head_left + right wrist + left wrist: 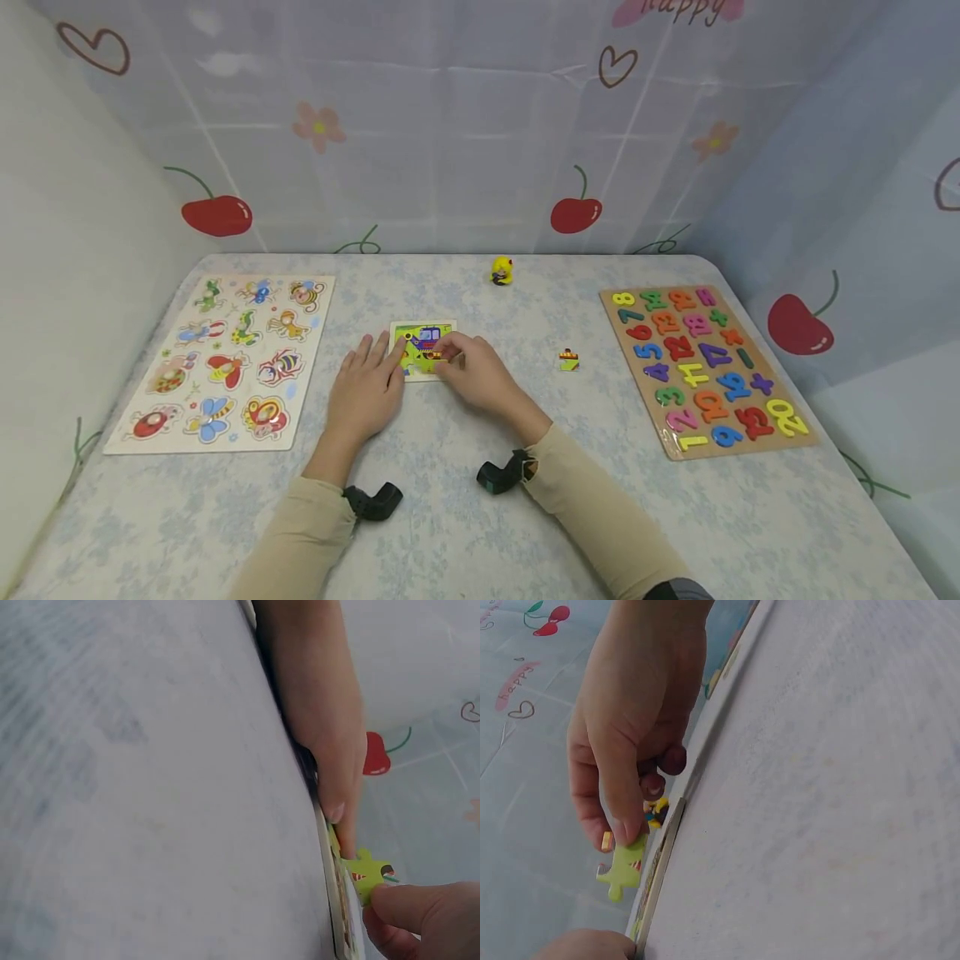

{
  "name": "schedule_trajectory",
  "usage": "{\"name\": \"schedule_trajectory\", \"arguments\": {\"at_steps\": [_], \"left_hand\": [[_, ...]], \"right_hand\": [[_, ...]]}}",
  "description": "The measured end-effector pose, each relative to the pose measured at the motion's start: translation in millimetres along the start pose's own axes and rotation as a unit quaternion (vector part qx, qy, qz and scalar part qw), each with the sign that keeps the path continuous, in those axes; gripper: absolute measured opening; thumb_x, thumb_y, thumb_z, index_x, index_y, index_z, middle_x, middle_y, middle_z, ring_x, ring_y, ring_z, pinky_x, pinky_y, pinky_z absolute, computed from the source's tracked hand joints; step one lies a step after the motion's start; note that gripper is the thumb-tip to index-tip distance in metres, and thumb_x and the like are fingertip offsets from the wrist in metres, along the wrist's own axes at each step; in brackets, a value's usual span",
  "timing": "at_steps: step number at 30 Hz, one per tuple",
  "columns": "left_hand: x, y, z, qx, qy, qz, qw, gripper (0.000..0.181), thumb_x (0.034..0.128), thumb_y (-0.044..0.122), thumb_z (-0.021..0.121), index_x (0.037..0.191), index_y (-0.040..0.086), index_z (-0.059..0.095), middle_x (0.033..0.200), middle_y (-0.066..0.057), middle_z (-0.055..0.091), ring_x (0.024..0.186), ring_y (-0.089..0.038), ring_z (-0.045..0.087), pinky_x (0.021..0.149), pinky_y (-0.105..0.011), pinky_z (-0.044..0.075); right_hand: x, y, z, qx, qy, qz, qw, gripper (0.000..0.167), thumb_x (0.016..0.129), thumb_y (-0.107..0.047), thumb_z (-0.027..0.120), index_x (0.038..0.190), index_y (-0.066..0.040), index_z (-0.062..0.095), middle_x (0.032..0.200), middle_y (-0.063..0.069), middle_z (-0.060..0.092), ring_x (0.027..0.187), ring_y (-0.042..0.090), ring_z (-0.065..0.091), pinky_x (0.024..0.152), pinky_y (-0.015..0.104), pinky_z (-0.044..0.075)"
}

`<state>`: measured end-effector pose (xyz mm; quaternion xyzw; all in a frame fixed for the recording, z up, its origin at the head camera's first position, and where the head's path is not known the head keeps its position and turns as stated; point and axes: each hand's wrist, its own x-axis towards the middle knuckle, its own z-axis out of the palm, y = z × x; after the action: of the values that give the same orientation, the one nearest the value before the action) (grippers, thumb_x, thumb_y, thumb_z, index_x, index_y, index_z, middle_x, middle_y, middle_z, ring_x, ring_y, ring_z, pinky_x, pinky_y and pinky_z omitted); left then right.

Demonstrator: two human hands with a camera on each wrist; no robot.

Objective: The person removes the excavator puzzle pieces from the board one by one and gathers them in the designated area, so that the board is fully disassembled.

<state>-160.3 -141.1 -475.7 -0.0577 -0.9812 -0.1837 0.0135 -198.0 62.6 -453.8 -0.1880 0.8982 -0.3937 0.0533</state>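
A small jigsaw board (397,324) with a vehicle picture on green lies at the middle of the table. My left hand (366,392) rests with its fingers spread at the board's left edge, its fingertips touching it. Between thumb and finger my right hand (480,373) pinches a green jigsaw piece (626,868), tilted up just above the board; the right wrist view shows this jigsaw piece (367,874) beside the left fingertips. Another jigsaw piece (569,361), red, yellow and green, lies apart on the table to the right. The fingers hide part of the board.
On the left lies a white insect puzzle board (258,446). A brown board (652,417) with coloured numbers and signs lies on the right. A small yellow-haired figurine (502,271) stands near the table's back edge, before a printed curtain (450,167).
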Motion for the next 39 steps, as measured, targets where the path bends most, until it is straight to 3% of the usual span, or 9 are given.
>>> {"name": "schedule_trajectory", "arguments": {"at_steps": [6,18,25,31,39], "left_hand": [[-0.3,-1.5,1.4,0.001,0.003,-0.002,1.0000,0.053,0.1061,0.039,0.030,0.158,0.026,0.029,0.167,-0.005,0.020,0.156,-0.031,0.010,0.127,-0.052,0.010],[-1.3,-3.8,1.8,-0.005,0.004,-0.005,1.0000,0.053,0.1061,0.039,0.030,0.158,0.027,0.028,0.167,-0.004,0.019,0.156,-0.031,0.009,0.127,-0.051,0.008],[-1.9,-3.8,2.2,-0.016,0.007,-0.006,0.9998,0.053,0.1058,0.039,0.029,0.158,0.026,0.029,0.167,-0.004,0.020,0.156,-0.031,0.009,0.127,-0.052,0.008],[-1.5,-4.8,3.9,-0.017,0.006,-0.007,0.9998,0.054,0.1059,0.039,0.029,0.158,0.026,0.028,0.167,-0.004,0.020,0.156,-0.031,0.009,0.127,-0.052,0.008],[-0.7,-3.4,4.6,-0.023,0.009,-0.005,0.9997,0.054,0.1061,0.040,0.029,0.158,0.027,0.028,0.167,-0.003,0.020,0.156,-0.031,0.009,0.127,-0.051,0.008]], "right_hand": [[-10.4,9.3,-21.7,0.025,0.006,0.025,0.9994,0.015,0.095,-0.025,0.066,0.110,-0.022,0.066,0.094,-0.007,0.066,0.083,0.017,0.052,0.071,0.032,0.045],[-32.1,47.3,-68.1,0.002,0.046,0.074,0.9962,0.018,0.096,-0.024,0.067,0.113,-0.019,0.065,0.102,0.001,0.067,0.072,0.019,0.052,0.065,0.032,0.044],[-35.0,63.7,-80.1,-0.022,0.059,0.091,0.9939,0.018,0.096,-0.024,0.066,0.112,-0.017,0.065,0.100,0.004,0.068,0.069,0.019,0.051,0.062,0.030,0.043],[-34.1,69.0,-81.2,-0.044,0.061,0.092,0.9929,0.016,0.096,-0.023,0.066,0.110,-0.017,0.066,0.098,0.004,0.068,0.078,0.020,0.057,0.067,0.033,0.047],[-35.6,67.9,-87.9,-0.068,0.044,0.106,0.9910,0.017,0.096,-0.024,0.066,0.112,-0.016,0.068,0.100,0.003,0.068,0.099,0.023,0.061,0.087,0.041,0.051]]}}
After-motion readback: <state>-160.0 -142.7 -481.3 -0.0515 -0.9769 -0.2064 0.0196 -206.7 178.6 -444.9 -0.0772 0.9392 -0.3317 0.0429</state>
